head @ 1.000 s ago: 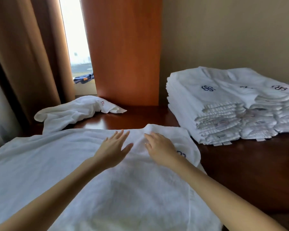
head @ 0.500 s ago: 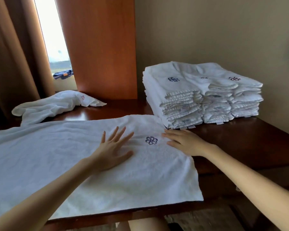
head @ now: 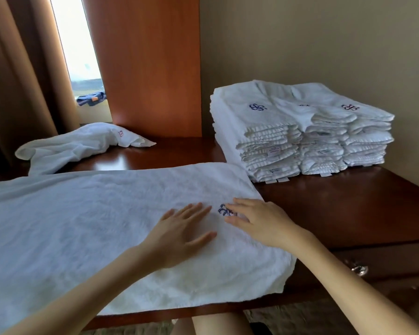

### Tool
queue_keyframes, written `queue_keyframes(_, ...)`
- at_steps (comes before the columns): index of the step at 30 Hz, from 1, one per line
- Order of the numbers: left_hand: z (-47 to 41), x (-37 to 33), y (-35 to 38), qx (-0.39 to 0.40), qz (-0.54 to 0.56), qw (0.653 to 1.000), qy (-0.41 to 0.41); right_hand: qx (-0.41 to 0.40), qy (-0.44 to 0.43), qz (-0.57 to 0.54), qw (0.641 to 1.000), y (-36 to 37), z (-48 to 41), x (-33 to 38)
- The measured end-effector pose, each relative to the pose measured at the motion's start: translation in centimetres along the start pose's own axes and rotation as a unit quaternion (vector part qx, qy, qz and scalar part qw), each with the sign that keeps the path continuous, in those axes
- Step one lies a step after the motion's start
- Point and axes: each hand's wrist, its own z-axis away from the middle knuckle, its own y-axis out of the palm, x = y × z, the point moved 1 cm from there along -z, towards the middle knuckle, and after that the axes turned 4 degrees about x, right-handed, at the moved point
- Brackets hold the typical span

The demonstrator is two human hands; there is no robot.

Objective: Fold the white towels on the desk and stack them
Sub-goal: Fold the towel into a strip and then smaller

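Pressing flat on the spread towel (head: pixel 94 226), both hands lie side by side near its right end in the head view. The left hand (head: pixel 179 234) has its fingers straight and slightly fanned, palm down on the cloth, gripping nothing. The right hand (head: pixel 259 221) is likewise flat and relaxed, its fingertips touching the blue emblem (head: pixel 224 210) stitched into the towel, and it holds nothing either.

The towel lies on the dark desk (head: pixel 348 213) with its long axis running from nine o'clock to three o'clock. Its far end passes out of the frame at nine o'clock. Its short right edge sits just at three o'clock from the right hand, so that hand is the nearer one to take it. The left hand is better placed to pin the middle, or to reach toward nine o'clock for the other end. I judge this to be smoothing before a fold, and a fold along the length would carry the three o'clock edge over toward nine.

From the hands, the stack (head: pixel 288 131) of folded towels stands at one o'clock, its near corner touching the spread towel's far corner. A crumpled towel (head: pixel 78 143) waits at ten o'clock, unfolded, below the window (head: pixel 78 44) and beside the curtain (head: pixel 22 81).
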Motion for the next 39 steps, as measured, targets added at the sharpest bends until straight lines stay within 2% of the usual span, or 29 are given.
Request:
queue_keyframes(2, -1.5, 0.2, -0.7, -0.1, 0.002, 0.995, -0.014, -0.13, 0.008, -0.009, 0.991, -1.3, -0.8, 0.5)
queue_keyframes(3, -2.6, 0.5, -1.0, -0.114, -0.014, 0.993, -0.029, -0.148, 0.002, 0.002, 0.989, -1.6, -1.8, 0.6)
queue_keyframes(4, -3.7, 1.0, -1.2, -0.093, -0.033, 0.994, -0.054, -0.122, -0.007, 0.012, 0.992, -1.7, -3.0, 0.8)
queue_keyframes(7, -6.2, 3.0, -0.8, 0.043, -0.036, 0.988, -0.141, 0.053, 0.004, 0.037, 0.998, -0.6, -6.4, 1.4)
queue_keyframes(9, -7.0, 4.3, -0.3, 0.052, -0.027, 0.989, -0.134, 0.075, 0.033, 0.028, 0.996, -0.2, -8.4, 1.3)
queue_keyframes(10, -7.2, 4.9, -0.2, 0.034, -0.014, 0.991, -0.125, 0.041, 0.043, 0.011, 0.998, -0.5, -9.2, 1.2)
queue_keyframes(13, -8.1, 6.9, -0.6, -0.071, 0.061, 0.986, -0.139, -0.152, 0.033, -0.028, 0.987, -2.2, -11.7, 1.7)
queue_keyframes(14, -8.6, 7.7, -0.9, -0.09, 0.066, 0.981, -0.157, -0.159, 0.02, -0.035, 0.986, -2.7, -12.5, 1.8)
queue_keyframes(17, -9.8, 9.9, -1.5, -0.098, 0.035, 0.973, -0.205, -0.021, 0.056, -0.009, 0.998, -2.5, -14.6, 1.7)
queue_keyframes(19, -10.5, 11.2, -1.9, -0.117, 0.003, 0.969, -0.217, -0.004, 0.082, 0.014, 0.997, -2.0, -15.7, 1.2)
queue_keyframes(22, -11.8, 12.7, -2.4, -0.157, -0.04, 0.962, -0.221, -0.07, 0.103, -0.029, 0.992, -2.5, -16.7, 0.1)
queue_keyframes(25, -13.2, 12.9, -2.6, -0.171, -0.041, 0.96, -0.217, -0.089, 0.043, -0.012, 0.995, -2.4, -17.1, -0.7)
queue_keyframes(29, -14.0, 13.1, -2.4, -0.241, -0.042, 0.955, -0.164, -0.146, -0.026, -0.02, 0.989, -1.7, -17.5, -1.5)
queue_keyframes(34, -14.6, 14.1, -2.9, -0.232, 0.004, 0.956, -0.178, -0.235, -0.02, -0.044, 0.971, -0.6, -19.0, -1.8)
queue_keyframes(39, -15.5, 15.7, -3.0, -0.232, -0.014, 0.957, -0.173, -0.299, -0.062, 0.007, 0.952, -0.6, -20.5, -1.8)
